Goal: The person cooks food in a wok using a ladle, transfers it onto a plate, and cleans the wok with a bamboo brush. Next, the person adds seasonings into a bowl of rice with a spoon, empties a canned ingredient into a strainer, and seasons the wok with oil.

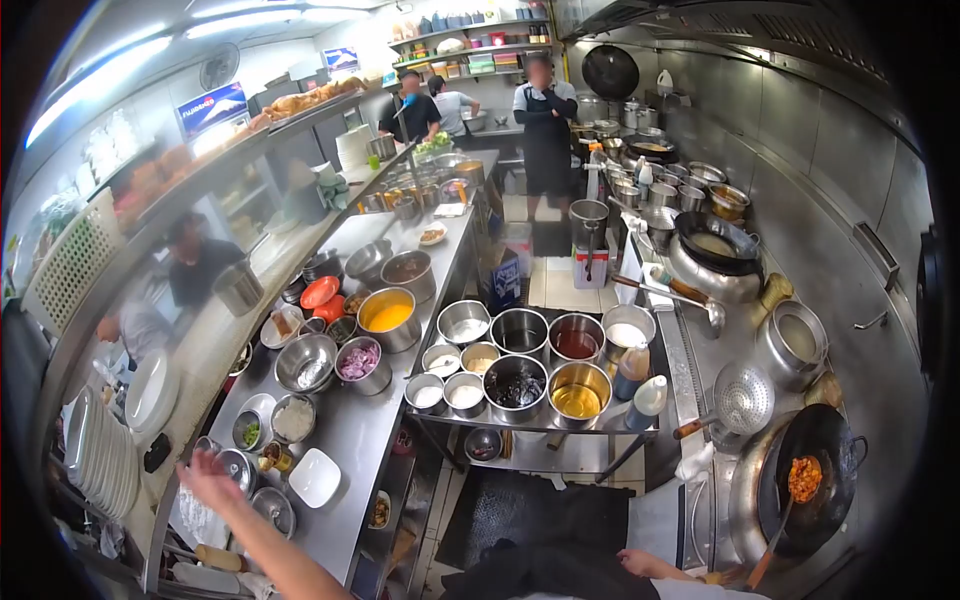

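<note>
My left hand (212, 482) reaches over the left counter with its fingers spread, slightly blurred, holding nothing. It hovers by a steel bowl (238, 468); another steel bowl (273, 512) and a small oily jar (274, 459) lie close by. To its right sits a white square dish (315, 478) with nothing in it. My right hand (640, 565) hangs low by my dark apron with curled fingers and nothing visible in it. Right of it, a black wok (835, 470) sits on the range; a wooden-handled ladle (775, 545) leans in it, its bowl full of orange-red food (804, 479).
Pots of sauces and powders crowd a steel trolley (640, 437) ahead. Chopped onions (358, 362) and yellow liquid (388, 316) stand in pots on the left counter. A perforated strainer (742, 398) rests by the wok. A person (545, 115) stands in the aisle. Plates (100, 460) are stacked left.
</note>
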The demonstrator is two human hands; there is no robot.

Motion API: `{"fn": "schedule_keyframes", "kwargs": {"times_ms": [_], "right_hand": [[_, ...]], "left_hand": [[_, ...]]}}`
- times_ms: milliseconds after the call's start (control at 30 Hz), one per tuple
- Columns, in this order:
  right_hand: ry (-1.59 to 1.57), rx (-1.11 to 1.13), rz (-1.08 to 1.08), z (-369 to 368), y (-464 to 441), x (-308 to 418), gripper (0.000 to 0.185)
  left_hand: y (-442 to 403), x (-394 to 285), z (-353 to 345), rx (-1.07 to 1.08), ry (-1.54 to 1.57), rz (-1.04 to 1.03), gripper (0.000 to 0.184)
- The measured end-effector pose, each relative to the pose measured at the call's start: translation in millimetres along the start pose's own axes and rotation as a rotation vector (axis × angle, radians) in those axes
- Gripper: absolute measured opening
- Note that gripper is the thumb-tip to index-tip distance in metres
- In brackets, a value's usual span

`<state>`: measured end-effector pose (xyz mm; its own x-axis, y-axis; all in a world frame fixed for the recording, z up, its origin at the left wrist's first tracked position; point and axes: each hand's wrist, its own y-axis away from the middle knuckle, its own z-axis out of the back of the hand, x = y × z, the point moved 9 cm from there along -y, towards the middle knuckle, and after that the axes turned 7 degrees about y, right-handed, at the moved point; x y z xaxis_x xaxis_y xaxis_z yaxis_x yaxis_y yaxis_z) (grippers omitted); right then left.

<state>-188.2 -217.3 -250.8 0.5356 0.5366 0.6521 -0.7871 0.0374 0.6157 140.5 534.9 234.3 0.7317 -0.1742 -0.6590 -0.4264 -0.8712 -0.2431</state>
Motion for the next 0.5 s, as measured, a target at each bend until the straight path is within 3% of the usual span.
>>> {"fn": "schedule_keyframes", "kwargs": {"times_ms": [33,67,133,200,333,367,433,500], "right_hand": [[0.140,-0.089,0.216,-1,-1,17,0.027],[0.139,-0.090,0.214,-4,-15,-5,0.027],[-0.614,0.174,-0.413,-40,-24,-89,0.036],[-0.326,-0.091,-0.415,-7,-9,-70,0.038],[-0.403,-0.136,-0.476,34,10,-14,0.045],[-0.406,-0.144,-0.474,39,14,-2,0.047],[-0.341,-0.156,-0.423,42,17,10,0.041],[-0.598,-0.125,-0.437,35,27,46,0.039]], "left_hand": [[-3,-12,3,0.001,-0.005,0.005,0.058],[-8,-24,8,-0.016,-0.023,-0.038,0.056],[-13,-28,9,-0.024,-0.052,-0.081,0.055],[-7,-10,-5,0.080,-0.067,0.048,0.050],[-107,-11,-1,0.061,0.233,0.042,0.040],[-99,-18,-27,0.062,0.236,0.053,0.040],[-49,-52,-96,0.319,0.216,-0.206,0.038],[-4,-15,-126,0.444,0.040,-0.122,0.040]]}}
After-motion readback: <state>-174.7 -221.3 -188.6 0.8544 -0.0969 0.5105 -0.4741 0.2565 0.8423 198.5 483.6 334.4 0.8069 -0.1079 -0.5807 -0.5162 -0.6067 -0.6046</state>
